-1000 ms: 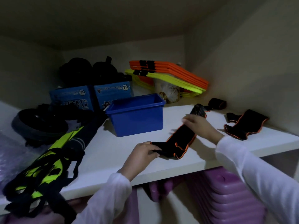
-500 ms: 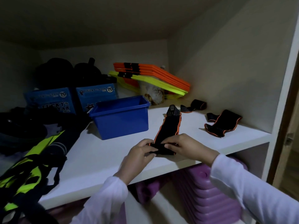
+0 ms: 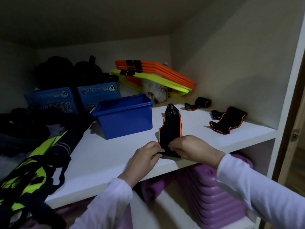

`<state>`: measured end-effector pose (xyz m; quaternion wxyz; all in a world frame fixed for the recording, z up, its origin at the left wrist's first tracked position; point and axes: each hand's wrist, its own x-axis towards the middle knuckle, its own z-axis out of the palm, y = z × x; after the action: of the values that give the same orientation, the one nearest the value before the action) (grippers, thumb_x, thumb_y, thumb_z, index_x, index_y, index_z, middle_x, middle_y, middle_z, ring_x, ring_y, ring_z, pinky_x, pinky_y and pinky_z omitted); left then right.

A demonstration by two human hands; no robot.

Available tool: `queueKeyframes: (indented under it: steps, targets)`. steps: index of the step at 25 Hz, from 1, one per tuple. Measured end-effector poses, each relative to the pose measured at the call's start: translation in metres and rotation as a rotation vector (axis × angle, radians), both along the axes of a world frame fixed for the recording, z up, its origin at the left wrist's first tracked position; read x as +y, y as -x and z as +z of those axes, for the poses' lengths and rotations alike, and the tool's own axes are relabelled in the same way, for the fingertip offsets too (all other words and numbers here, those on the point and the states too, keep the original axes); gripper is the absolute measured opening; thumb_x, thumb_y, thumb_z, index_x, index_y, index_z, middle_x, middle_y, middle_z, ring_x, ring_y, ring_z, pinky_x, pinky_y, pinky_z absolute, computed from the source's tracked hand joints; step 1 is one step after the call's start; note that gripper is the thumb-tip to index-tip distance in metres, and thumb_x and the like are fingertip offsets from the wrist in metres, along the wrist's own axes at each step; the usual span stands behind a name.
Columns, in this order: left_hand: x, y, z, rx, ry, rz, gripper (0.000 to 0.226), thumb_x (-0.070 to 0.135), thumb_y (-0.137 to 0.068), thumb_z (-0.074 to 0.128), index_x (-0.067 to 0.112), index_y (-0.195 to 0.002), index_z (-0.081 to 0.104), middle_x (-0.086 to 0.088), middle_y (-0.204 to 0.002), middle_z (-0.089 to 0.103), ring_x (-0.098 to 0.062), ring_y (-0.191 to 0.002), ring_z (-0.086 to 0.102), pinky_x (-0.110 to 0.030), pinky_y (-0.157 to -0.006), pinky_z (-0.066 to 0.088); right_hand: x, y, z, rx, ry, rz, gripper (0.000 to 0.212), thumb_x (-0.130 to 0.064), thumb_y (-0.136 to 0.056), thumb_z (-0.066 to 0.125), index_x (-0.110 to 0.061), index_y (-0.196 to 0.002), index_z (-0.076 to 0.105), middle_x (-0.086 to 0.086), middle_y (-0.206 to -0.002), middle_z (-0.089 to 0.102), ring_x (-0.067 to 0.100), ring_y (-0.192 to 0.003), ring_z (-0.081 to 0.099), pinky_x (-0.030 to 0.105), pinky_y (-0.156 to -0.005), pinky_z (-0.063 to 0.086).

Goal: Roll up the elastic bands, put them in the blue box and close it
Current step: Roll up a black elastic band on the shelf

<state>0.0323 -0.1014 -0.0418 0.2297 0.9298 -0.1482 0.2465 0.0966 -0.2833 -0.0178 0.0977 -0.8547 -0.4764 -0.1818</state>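
Head view: black elastic band (image 3: 170, 128) with orange edging lies flat on the white shelf (image 3: 107, 151), centre of frame, running away from the front edge, just right of the open blue box (image 3: 125, 116). Judged light, soft and floppy, likely to spring open unless the roll is kept tight; best held at the near end. Left hand (image 3: 145, 154) and right hand (image 3: 186, 148) sit side by side at that end, fingers curled, pinching the fabric. Two more bands, one part-rolled (image 3: 200, 104), one loose (image 3: 228, 120), lie at right.
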Motion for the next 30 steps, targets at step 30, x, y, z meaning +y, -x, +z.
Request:
queueKeyframes:
  steps: [30]
  targets:
    - [0.002, -0.016, 0.005, 0.317, 0.416, -0.04, 0.022, 0.049, -0.074, 0.061, 0.037, -0.092, 0.063, -0.004, -0.089, 0.073, -0.02, -0.092, 0.069, -0.049, -0.095, 0.049, -0.018, -0.004, -0.022, 0.287, -0.36, -0.08, 0.031, -0.035, -0.091, 0.052, -0.013, -0.111, 0.062, 0.007, -0.093, 0.071, 0.021, -0.081, 0.064, 0.027, -0.071, 0.043]
